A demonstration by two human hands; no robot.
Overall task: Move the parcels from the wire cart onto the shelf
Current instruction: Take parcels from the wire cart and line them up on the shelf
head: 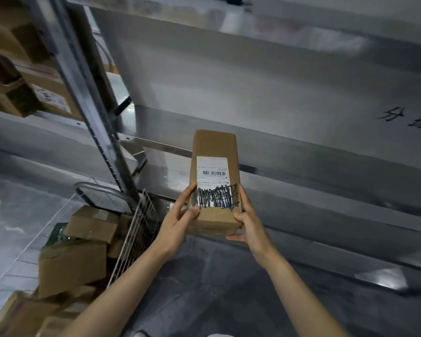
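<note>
A long brown cardboard parcel [214, 147] with a white label, partly scribbled over in black, is held up in front of the metal shelf [301, 152]. My left hand [180, 215] grips its near left side, thumb on top. My right hand [249, 222] grips its near right side, fingers along the edge and under the end. The parcel's far end reaches over the shelf's front lip. Down at the lower left stands the wire cart [136, 229] with several brown boxes [73, 266] piled in it.
A slotted steel upright [88, 93] runs diagonally at the left. Beyond it, other cardboard boxes [41, 91] sit on a neighbouring shelf. A higher shelf board [253, 32] spans above. Black handwriting [406, 117] marks the shelf surface at the right. Grey floor lies below.
</note>
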